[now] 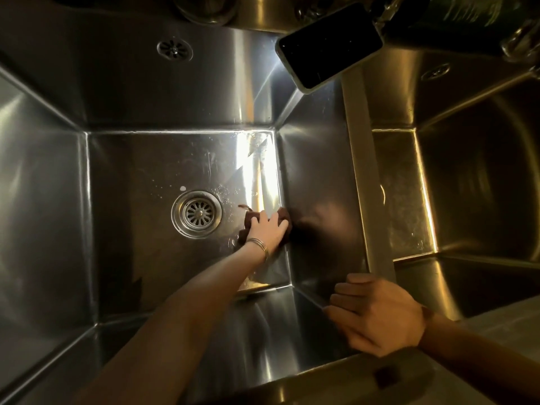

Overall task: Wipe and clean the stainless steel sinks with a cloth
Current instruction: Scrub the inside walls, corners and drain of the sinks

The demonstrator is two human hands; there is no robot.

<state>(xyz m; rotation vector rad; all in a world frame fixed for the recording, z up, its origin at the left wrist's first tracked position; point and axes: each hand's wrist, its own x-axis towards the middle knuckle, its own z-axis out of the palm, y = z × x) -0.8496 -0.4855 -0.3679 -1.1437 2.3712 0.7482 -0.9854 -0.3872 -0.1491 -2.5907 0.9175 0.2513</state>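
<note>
The left hand [267, 229] lies spread flat, pressing the brown cloth [284, 215] on the floor of the left sink [43, 185], centre frame, beside the drain [196, 213]. The right hand [377, 314] curls over the divider [359, 141], lower right. Droplets [222, 190] remain, and the right sink [467, 171] probably awaits wiping.

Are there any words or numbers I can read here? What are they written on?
No text here can be read.
Phone: its screen is dark and shows nothing.
Dark green object at the top right: it has pale marks, too blurred to read.
Sink, divider, cloth: no writing shows.
</note>
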